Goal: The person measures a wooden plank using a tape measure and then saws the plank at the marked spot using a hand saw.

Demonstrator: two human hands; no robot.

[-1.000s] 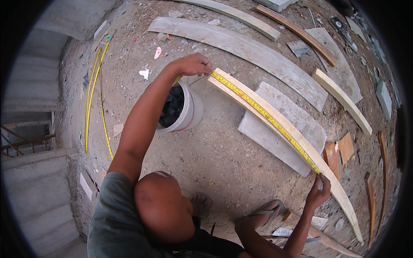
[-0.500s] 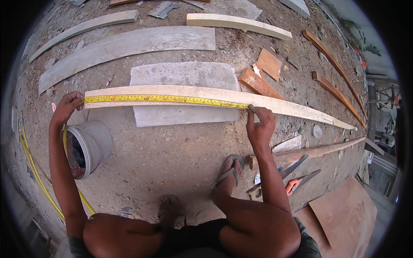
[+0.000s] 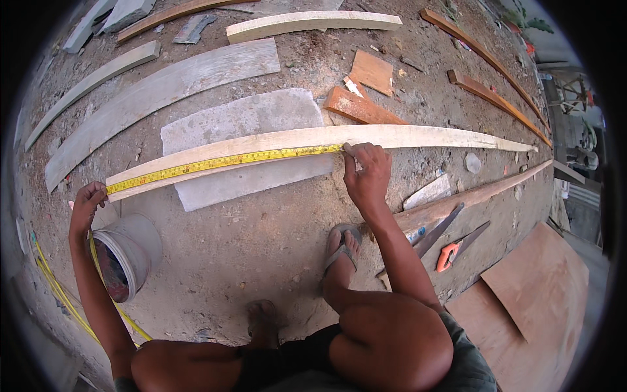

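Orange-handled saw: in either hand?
No, the saw lies on the ground, while the left hand and right hand hold the yellow tape along the pale board.

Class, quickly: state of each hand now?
Left hand: closed on the tape measure at one end of the board.
Right hand: closed on the tape measure, farther right.

Right hand covers the tape end; marks too small to read. Plank hides mid-slab. Dark saw, 4 o'clock: partly behind right arm. Bucket, 8 o'clock: contents unclear. Brown board, 11 o'clock: cut by top edge. Clutter, 2 o'clock: blurred.
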